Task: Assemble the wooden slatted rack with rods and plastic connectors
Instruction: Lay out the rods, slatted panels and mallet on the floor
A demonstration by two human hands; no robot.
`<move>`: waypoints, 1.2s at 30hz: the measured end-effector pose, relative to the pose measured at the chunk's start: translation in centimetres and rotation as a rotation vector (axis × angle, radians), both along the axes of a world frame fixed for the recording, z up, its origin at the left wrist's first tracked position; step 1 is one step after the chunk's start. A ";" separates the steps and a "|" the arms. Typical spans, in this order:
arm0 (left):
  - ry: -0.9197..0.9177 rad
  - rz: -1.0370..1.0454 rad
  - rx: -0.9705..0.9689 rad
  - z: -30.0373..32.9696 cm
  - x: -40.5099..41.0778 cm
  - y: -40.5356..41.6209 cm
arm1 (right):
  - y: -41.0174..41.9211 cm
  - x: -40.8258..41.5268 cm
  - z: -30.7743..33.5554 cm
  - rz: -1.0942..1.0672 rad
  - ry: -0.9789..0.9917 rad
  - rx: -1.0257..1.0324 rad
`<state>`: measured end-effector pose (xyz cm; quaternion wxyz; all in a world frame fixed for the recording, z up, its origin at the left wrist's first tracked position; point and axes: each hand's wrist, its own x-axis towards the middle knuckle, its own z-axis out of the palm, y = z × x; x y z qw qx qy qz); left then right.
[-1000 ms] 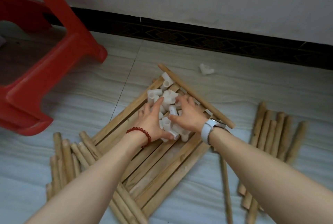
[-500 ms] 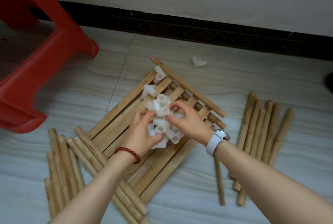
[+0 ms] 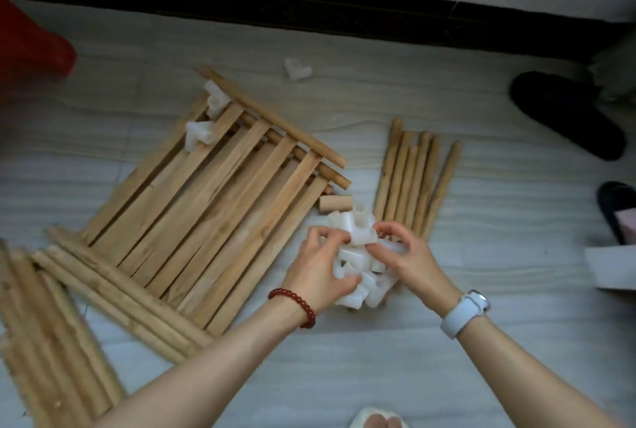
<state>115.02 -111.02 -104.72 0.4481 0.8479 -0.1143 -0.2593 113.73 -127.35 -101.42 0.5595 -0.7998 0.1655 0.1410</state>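
A wooden slatted panel (image 3: 206, 207) lies flat on the tiled floor at centre left. Just off its right corner, a heap of white plastic connectors (image 3: 359, 257) is cupped between both hands. My left hand (image 3: 320, 266), with a red bead bracelet, curls its fingers round the heap's left side. On the heap's right side my right hand (image 3: 404, 255), with a white watch, grips it too. Two connectors (image 3: 203, 133) still lie on the panel's far end, and another connector (image 3: 296, 70) sits alone on the floor beyond. Round rods (image 3: 418, 180) lie in a bundle right of the heap.
More rods (image 3: 51, 334) are piled at lower left beside the panel. A red plastic stool (image 3: 31, 49) stands at far left. Black slippers (image 3: 568, 114) lie at the right by a white box (image 3: 616, 267). The wall's dark skirting runs along the top.
Both hands have carried the heap of connectors off the slatted panel and to the right, down onto the floor beside the rod bundle. The camera has swung right.
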 end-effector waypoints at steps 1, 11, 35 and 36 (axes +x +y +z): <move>0.015 -0.056 0.026 0.0 0.1 -1.5 | -1.3 -0.8 -0.1 -0.062 0.012 0.007; 0.113 -0.439 0.103 -1.0 -4.1 -16.2 | -12.8 -9.0 -1.8 -0.468 0.251 -0.063; -0.460 0.130 0.268 1.6 8.6 0.7 | 0.0 4.8 -0.3 0.150 -0.095 -0.574; -0.492 0.193 0.362 1.3 9.9 2.3 | 1.5 5.9 -0.6 0.212 -0.154 -0.569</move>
